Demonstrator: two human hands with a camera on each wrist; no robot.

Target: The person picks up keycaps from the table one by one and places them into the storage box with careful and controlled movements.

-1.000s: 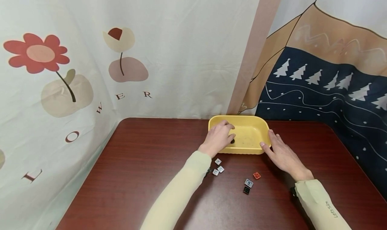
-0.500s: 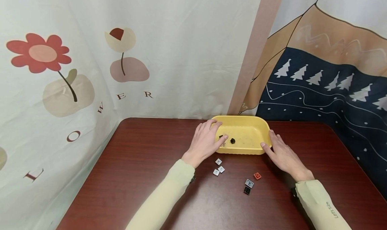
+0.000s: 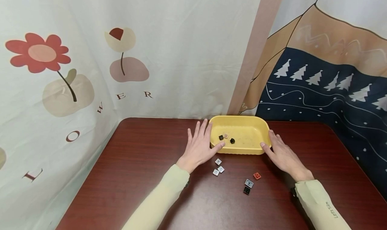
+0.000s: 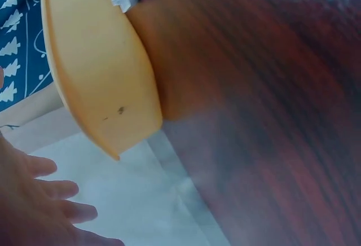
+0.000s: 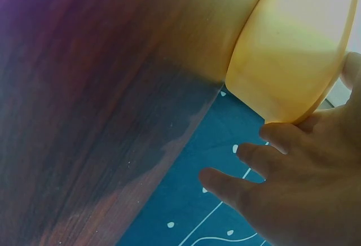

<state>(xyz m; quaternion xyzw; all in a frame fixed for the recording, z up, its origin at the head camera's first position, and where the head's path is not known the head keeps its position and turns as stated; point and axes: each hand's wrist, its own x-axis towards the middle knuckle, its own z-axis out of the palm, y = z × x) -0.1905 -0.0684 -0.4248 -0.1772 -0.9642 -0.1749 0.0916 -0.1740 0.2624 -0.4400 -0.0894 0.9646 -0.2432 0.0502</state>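
Observation:
A shallow yellow plastic tub [image 3: 243, 150] stands at the back of the table. Two black keycap-like pieces [image 3: 232, 141] and an orange-beige piece [image 3: 226, 136] lie on its floor. My left hand [image 3: 197, 149] is at the tub's left end, fingers spread and straight, thumb over the front left rim; it holds nothing. At the right end, my right hand [image 3: 285, 155] rests against the tub with straight fingers and its thumb on the rim. In the right wrist view, fingers [image 5: 282, 136] touch the tub's wall.
In front of the tub lie three white keycap-like pieces [image 3: 218, 162]. Further right are an orange-red piece [image 3: 257, 176], a grey one [image 3: 249, 183] and a black one [image 3: 246, 190]. Printed curtains [image 3: 187, 55] hang behind the dark red-brown table [image 3: 145, 149].
My left hand has come out of the tub and moved left to its end, its fingers spreading. The pieces inside are now uncovered. My right hand has stayed put.

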